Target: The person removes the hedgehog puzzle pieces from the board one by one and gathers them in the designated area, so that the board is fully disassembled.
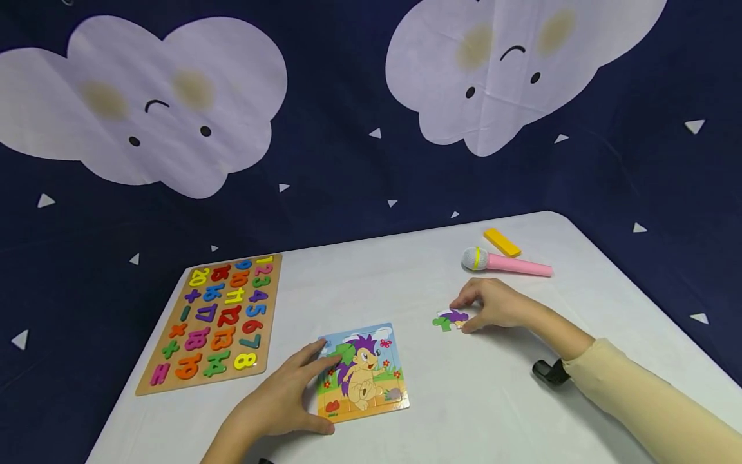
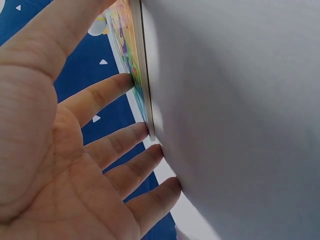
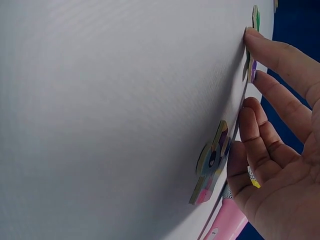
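A square hedgehog jigsaw puzzle (image 1: 365, 374) lies on the white table, with most of its picture visible. My left hand (image 1: 284, 396) rests at its left side, the index finger over the picture and the thumb by the near edge. In the left wrist view, the fingers (image 2: 115, 145) are spread, fairly straight, along the puzzle's edge. To the right, my right hand (image 1: 493, 304) pinches a green and purple puzzle piece (image 1: 445, 320) between thumb and index finger. A further pink and blue piece (image 3: 207, 172) shows below that hand in the right wrist view.
A wooden number board (image 1: 214, 322) with coloured numerals and signs lies at the left. Toward the back right are a pink toy microphone (image 1: 518, 265) and a yellow block (image 1: 502, 242). A dark cloth with clouds hangs behind the table.
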### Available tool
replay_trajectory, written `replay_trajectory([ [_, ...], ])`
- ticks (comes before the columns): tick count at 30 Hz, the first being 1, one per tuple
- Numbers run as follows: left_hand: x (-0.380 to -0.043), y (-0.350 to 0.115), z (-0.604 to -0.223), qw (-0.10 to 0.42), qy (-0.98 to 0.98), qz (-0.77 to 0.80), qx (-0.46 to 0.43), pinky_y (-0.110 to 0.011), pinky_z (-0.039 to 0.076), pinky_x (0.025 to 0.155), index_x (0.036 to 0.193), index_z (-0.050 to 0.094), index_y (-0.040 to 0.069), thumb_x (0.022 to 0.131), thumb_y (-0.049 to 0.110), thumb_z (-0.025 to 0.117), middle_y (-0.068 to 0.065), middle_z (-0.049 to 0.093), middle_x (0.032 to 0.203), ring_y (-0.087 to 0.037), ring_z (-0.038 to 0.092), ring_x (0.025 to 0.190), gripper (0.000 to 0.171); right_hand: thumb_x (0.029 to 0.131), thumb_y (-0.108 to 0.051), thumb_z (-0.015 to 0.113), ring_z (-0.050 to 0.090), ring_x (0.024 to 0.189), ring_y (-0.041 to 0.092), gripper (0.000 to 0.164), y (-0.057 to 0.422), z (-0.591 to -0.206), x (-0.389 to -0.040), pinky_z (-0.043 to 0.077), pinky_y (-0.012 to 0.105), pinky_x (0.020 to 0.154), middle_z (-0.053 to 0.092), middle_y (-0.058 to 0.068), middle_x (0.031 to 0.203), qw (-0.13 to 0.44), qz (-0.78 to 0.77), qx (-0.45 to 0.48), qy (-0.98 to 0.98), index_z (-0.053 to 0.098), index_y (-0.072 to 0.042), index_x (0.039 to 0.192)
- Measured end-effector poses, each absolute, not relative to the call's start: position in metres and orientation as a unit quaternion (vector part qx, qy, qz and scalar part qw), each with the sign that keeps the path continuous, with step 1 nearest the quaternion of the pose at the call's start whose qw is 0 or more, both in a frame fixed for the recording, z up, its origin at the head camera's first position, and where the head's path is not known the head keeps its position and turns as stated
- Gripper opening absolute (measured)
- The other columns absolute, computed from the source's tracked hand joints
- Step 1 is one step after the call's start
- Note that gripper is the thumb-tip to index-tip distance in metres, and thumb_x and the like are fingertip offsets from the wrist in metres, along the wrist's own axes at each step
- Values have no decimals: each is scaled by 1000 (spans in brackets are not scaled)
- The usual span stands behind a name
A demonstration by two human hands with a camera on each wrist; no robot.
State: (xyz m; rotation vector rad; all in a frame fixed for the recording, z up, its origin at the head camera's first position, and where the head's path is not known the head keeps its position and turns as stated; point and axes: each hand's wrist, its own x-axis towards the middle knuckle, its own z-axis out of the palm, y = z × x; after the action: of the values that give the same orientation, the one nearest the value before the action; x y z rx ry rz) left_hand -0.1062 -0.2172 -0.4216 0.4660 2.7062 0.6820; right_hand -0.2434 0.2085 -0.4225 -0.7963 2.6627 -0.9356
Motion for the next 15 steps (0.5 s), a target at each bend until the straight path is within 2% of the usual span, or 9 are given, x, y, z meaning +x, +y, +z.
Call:
replay_trajectory([
  [15,-104,-221,-421,153,946,235,159,-75,39,118,155,59,28,63,54,102,-13,31,177,-50,33,159,105,77,-26,98,69,108,19,46,209,-420,-245,56,44,102,77,0,114,118,-294,-266,910,83,-12,118],
])
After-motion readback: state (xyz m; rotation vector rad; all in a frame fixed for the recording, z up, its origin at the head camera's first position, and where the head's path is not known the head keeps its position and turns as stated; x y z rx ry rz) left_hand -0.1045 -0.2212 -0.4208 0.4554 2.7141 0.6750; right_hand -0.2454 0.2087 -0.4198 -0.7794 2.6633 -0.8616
